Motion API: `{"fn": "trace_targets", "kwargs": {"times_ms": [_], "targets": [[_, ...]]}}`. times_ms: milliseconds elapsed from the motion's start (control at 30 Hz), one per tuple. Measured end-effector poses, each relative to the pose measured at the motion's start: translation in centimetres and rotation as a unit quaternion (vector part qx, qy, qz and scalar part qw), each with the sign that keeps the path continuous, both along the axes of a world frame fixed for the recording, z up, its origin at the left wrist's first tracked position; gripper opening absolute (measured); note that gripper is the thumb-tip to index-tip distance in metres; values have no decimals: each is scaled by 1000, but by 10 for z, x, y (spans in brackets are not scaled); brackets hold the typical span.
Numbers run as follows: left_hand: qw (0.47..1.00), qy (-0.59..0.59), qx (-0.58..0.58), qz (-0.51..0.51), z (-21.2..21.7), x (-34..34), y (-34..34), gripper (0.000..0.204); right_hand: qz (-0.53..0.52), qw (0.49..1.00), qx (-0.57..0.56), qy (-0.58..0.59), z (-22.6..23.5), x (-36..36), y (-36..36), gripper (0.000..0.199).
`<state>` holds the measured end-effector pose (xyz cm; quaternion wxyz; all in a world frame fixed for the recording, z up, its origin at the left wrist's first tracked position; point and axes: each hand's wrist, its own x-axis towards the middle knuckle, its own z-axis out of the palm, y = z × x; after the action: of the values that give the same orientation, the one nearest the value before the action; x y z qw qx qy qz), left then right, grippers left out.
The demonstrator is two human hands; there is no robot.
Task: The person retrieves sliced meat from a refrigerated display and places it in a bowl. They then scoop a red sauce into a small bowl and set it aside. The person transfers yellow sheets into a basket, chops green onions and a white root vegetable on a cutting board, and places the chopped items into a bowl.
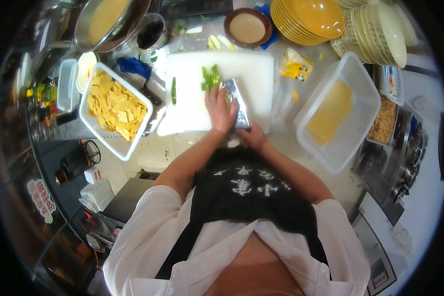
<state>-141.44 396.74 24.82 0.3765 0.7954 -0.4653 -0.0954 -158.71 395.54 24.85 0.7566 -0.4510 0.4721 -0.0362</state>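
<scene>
A white cutting board (187,106) lies in front of me. My left hand (220,109) is on it, fingers curled down over a bunch of green vegetable pieces (210,76) whose far ends stick out past the fingertips. Paler bits show between this hand and the blade. In my right hand (252,136), at the board's near edge, is a cleaver (241,114); its handle is mostly hidden by the fingers. The broad shiny blade lies slanted close beside my left fingers. Apart from these, a narrow dark green strip (174,91) rests near the board's left edge.
To the left stands a white basket (90,124) of yellow square pieces, with a blue cloth (134,66) beside it. A white plastic bin (308,123) holding yellow sheets is on the right. Behind are a brown bowl (228,27), stacked yellow plates (308,22) and a metal pot (80,37).
</scene>
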Motion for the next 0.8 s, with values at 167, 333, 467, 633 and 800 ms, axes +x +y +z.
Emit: {"fn": "trace_targets", "kwargs": {"times_ms": [167, 333, 467, 633, 800], "targets": [[999, 41, -14, 3, 26, -15, -10, 47, 8, 1000, 12, 7, 32, -12, -15, 32], [995, 38, -83, -50, 52, -14, -69, 46, -53, 998, -41, 13, 89, -8, -56, 28], [991, 19, -96, -88, 57, 11, -154, 43, -116, 993, -27, -22, 117, 21, -122, 17], [995, 1, -45, -91, 36, 46, -260, 41, -165, 986, -14, -30, 132, 41, -169, 18], [987, -113, -76, -91, 15, 65, -297, 34, -130, 990, 37, 33, 141, -2, -128, 21]]}}
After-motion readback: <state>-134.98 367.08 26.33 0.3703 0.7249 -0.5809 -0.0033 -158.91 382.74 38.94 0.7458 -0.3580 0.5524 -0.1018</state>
